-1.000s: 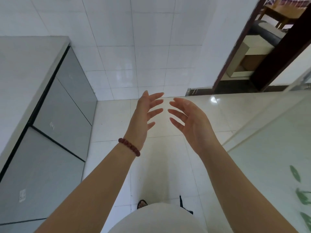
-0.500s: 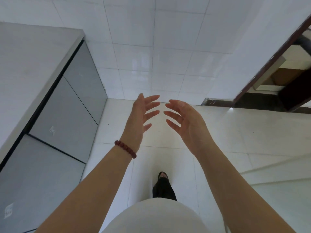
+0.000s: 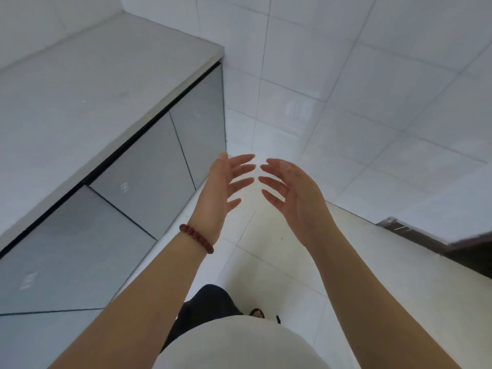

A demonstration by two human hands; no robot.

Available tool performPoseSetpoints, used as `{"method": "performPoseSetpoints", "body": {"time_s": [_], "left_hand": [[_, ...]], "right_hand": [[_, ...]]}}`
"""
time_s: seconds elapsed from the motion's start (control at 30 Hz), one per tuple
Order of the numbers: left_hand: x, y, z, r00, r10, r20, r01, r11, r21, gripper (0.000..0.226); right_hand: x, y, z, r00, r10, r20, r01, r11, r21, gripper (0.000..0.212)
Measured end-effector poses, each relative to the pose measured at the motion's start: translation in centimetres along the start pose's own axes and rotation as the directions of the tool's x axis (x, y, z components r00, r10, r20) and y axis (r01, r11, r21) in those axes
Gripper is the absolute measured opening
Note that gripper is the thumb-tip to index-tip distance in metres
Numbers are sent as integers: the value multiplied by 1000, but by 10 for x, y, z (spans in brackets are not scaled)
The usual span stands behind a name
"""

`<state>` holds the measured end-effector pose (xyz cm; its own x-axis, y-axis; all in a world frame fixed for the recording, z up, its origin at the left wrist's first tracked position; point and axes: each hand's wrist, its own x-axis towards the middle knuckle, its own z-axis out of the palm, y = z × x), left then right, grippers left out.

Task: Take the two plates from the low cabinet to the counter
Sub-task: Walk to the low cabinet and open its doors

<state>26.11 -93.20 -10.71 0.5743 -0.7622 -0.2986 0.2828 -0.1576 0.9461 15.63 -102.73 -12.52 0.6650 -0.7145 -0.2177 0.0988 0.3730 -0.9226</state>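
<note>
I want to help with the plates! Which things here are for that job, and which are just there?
For the job: counter, low cabinet doors (closed), left hand and right hand, both open and empty. No plates show yet.

Just there: bead bracelet, floor tiles, wall tiles, dark door frame.

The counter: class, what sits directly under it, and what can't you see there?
Under the counter runs a row of flat grey cabinet doors, all shut. The doors cover whatever is inside the cabinets, so their contents cannot be seen.
</note>
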Motion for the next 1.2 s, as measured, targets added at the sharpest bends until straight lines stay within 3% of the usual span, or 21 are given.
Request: {"method": "performPoseSetpoints", "body": {"time_s": [0.37, 0.73, 1.0, 1.2], "left_hand": [[87, 32, -67, 976, 18, -217, -35, 997, -73, 57], [128, 49, -140, 924, 9, -382, -59, 991, -121, 66], [139, 57, -176, 809, -46, -586, -99, 972, -212, 65], [151, 63, -188, 660, -76, -748, -179, 950, -255, 63]], "right_hand": [[122, -2, 70, 970, 88, 226, -69, 994, -88, 27], [200, 9, 149, 885, 173, 432, -129, 983, -129, 27], [247, 17, 202, 746, 303, 593, -209, 952, -223, 23], [282, 21, 239, 556, 397, 730, -213, 917, -338, 19]]}}
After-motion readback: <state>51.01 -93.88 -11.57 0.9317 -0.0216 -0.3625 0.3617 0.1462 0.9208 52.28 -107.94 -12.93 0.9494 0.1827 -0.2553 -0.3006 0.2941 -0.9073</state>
